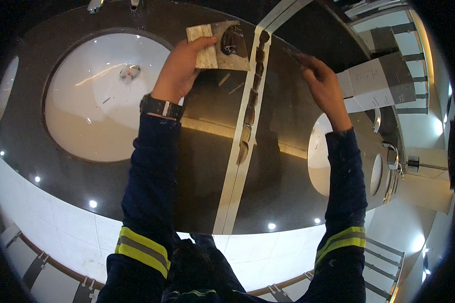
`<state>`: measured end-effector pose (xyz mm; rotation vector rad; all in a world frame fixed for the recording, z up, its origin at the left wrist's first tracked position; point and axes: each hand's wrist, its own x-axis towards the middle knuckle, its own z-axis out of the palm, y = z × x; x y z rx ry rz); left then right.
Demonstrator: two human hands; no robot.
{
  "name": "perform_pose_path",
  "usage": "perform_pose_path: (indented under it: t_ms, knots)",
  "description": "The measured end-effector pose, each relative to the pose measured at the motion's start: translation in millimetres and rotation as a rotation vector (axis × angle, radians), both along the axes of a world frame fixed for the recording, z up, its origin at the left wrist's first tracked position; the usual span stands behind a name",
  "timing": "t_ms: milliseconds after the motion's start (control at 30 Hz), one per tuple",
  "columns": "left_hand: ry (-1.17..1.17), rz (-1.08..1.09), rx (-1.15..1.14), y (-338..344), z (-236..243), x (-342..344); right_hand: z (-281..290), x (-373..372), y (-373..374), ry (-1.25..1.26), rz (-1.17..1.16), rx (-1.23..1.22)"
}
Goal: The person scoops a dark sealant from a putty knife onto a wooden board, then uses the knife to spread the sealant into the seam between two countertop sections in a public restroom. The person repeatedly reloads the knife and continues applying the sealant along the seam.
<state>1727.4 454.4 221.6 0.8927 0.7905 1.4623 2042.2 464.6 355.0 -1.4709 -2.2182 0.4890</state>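
My left hand (pixel 184 65), with a dark watch on its wrist, grips a small flat board (pixel 207 60) by its left side. A glossy dark blob of paste (pixel 232 40) sits on the board's right part. My right hand (pixel 321 78) is closed round a thin dark blade-like tool (pixel 294 54), hard to make out against the counter, right of the seam. Between them, two strips of pale masking tape (pixel 230 202) border a seam in the dark countertop (pixel 202 177). Dark filler (pixel 253 98) lies unevenly along the seam's far half; nearer me, only a thin line shows.
A large white basin (pixel 86 101) is set in the counter at left, with small debris by its drain. Another basin (pixel 317 151) lies under my right forearm. Slivers (pixel 224 79) lie near the tape. An open cardboard box (pixel 371 83) stands at right, beside taps (pixel 392 151).
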Motion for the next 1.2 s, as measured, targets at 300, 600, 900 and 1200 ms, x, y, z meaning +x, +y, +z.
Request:
perform_pose_path:
  t_ms: [300, 600, 900, 1200]
  knots:
    - [-0.620, -0.206, -0.226, -5.1, 30.0, 13.1, -15.2, -63.7, -12.1, 0.832, 0.038, -0.376]
    - [-0.534, -0.286, -0.210, -4.5, 22.2, 14.9, -31.6, -70.7, -9.3, 0.566, 0.193, -0.378]
    - [-0.175, -0.247, -0.308, -12.2, 47.5, -0.9, 35.4, -28.2, 5.4, -0.082, 0.269, 0.088]
    - [-0.052, -0.203, -0.305, -12.9, 50.7, 2.7, 56.6, -21.7, 15.2, 0.137, 0.164, -0.378]
